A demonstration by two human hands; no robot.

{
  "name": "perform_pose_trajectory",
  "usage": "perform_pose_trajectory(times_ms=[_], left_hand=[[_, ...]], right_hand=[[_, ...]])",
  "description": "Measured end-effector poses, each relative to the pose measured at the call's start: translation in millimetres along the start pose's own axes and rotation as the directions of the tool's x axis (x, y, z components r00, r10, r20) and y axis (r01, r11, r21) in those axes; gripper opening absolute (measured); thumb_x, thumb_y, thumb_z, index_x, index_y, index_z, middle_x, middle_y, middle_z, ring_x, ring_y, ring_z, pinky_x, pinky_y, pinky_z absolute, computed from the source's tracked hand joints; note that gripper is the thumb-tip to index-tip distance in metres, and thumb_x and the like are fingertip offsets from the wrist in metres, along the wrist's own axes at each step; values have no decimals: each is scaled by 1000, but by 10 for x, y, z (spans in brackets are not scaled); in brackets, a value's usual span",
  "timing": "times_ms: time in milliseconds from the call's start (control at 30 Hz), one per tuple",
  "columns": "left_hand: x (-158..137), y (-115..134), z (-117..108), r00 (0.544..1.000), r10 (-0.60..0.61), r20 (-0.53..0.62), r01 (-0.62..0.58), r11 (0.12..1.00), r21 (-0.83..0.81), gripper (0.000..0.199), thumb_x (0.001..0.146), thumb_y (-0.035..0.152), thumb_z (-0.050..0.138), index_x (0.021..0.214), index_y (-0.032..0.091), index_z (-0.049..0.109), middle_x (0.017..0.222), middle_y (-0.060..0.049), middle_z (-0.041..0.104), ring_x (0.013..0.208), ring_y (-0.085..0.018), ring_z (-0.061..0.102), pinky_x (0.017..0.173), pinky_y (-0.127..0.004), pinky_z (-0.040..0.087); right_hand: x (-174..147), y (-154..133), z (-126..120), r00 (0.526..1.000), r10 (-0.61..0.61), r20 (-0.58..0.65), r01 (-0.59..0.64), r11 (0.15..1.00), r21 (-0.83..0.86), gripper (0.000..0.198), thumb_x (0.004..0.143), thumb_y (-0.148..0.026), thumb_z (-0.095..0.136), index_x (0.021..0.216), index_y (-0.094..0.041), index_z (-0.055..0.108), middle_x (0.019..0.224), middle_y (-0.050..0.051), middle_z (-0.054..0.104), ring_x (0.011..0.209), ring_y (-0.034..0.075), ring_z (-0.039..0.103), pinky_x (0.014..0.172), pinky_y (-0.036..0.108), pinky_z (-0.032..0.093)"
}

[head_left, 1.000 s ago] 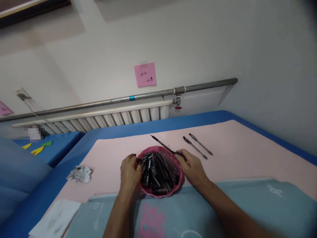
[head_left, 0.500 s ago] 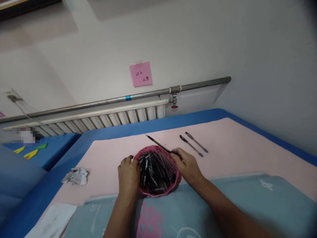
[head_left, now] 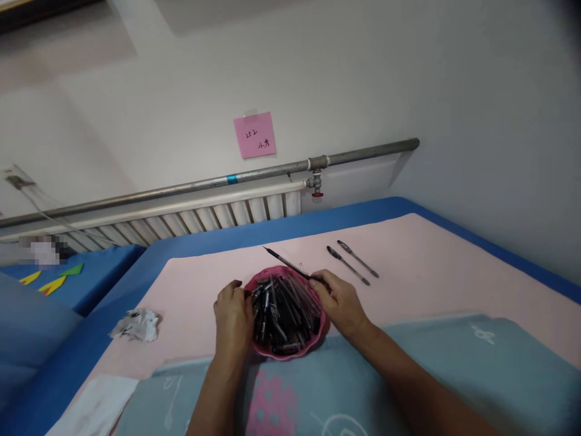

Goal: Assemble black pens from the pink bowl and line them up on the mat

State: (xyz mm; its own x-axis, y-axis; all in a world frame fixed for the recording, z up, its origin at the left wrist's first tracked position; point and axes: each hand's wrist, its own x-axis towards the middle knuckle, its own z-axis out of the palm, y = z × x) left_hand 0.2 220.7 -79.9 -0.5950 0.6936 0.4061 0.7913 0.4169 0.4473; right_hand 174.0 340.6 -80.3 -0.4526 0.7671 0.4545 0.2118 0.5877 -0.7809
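the right hand (head_left: 340, 303) is pinching 1 black pen (head_left: 289, 264) over the pink basket (head_left: 290, 356), the left hand (head_left: 233, 315) is touching the rim, grip unclear, and 2 pens (head_left: 349, 265) are lying apart, seemingly finished, with a basketful remaining.

Round pink plastic basket (head_left: 287, 356): we see soft sheen
Slim black-and-clear plastic pens (head_left: 285, 310): glossy
Long grey metal pipe (head_left: 272, 170): scuffed

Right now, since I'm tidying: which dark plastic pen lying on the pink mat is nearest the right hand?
The dark plastic pen at left, between the right hand and its twin.
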Motion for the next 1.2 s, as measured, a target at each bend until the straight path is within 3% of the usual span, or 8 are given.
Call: perform_pose_trajectory(times_ms=[100, 133, 233, 300, 400, 467, 800, 1200], left_hand=[[30, -10, -69, 982, -185, -35, 158, 914, -374, 14, 78, 26, 53, 81, 18, 64, 92, -9, 66, 89, -24, 59, 83, -40, 44], [40, -16, -95, 961, -278, 8, 239, 812, -533, 12, 76, 28, 57, 81, 18, 64, 85, -7, 66, 82, -22, 60, 79, -37, 46], [80, -40, -161, 871, -454, 190, 374, 360, -855, 11, 70, 24, 65, 78, 16, 62, 77, -2, 65, 70, -14, 60, 70, -29, 48], [108, -56, -193, 825, -489, 284, 381, 111, -918, 13, 69, 15, 65, 82, 16, 62, 76, -2, 65, 67, -11, 61, 66, -25, 49], [140, -68, -214, 768, -476, 430, 389, -186, -902, 16, 71, 7, 62, 85, 14, 64, 72, -3, 66, 64, -10, 63, 61, -21, 50], [149, -67, -211, 746, -458, 483, 379, -304, -874, 12, 72, 5, 61, 80, 13, 65, 69, -3, 66, 62, -10, 63, 60, -20, 51], [131, -40, -197, 721, -459, 519, 366, -384, -848, 14, 78, 4, 56, 72, 13, 64, 71, -4, 69, 68, -12, 67, 66, -22, 55], [126, -28, -175, 724, -480, 495, 343, -371, -863, 13, 78, 3, 56, 74, 12, 64, 73, -6, 70, 72, -14, 69, 66, -23, 55]], right_hand=[[-3, -24, -8, 1000, -27, 15, 27, 1000, 10, 17, 83, -26, 44, 78, -20, 60, 76, 3, 67, 70, 17, 60, 66, 27, 46], [-7, -34, -11, 999, -45, 25, 44, 999, 15, 17, 83, -26, 44, 78, -20, 60, 75, 3, 66, 69, 16, 60, 65, 27, 46], [-27, -69, -15, 989, -125, 76, 126, 992, 1, 17, 84, -25, 44, 80, -21, 60, 74, 3, 65, 70, 17, 60, 65, 27, 46], [-46, -101, -11, 972, -203, 117, 209, 977, -38, 17, 86, -24, 44, 82, -21, 60, 76, 4, 65, 72, 18, 59, 67, 29, 46], [-78, -152, 9, 933, -319, 169, 335, 939, -78, 16, 88, -22, 44, 86, -21, 60, 79, 5, 66, 74, 19, 58, 70, 32, 46], [-96, -172, 31, 910, -367, 191, 387, 919, -78, 15, 88, -20, 44, 88, -21, 59, 80, 5, 67, 76, 19, 58, 72, 34, 46], [-115, -156, 79, 902, -384, 197, 409, 906, -105, 15, 88, -20, 44, 88, -20, 59, 79, 5, 66, 74, 20, 58, 71, 36, 46], [-118, -123, 89, 888, -421, 187, 445, 888, -116, 14, 88, -17, 45, 89, -18, 59, 78, 4, 65, 72, 18, 57, 69, 34, 46]])
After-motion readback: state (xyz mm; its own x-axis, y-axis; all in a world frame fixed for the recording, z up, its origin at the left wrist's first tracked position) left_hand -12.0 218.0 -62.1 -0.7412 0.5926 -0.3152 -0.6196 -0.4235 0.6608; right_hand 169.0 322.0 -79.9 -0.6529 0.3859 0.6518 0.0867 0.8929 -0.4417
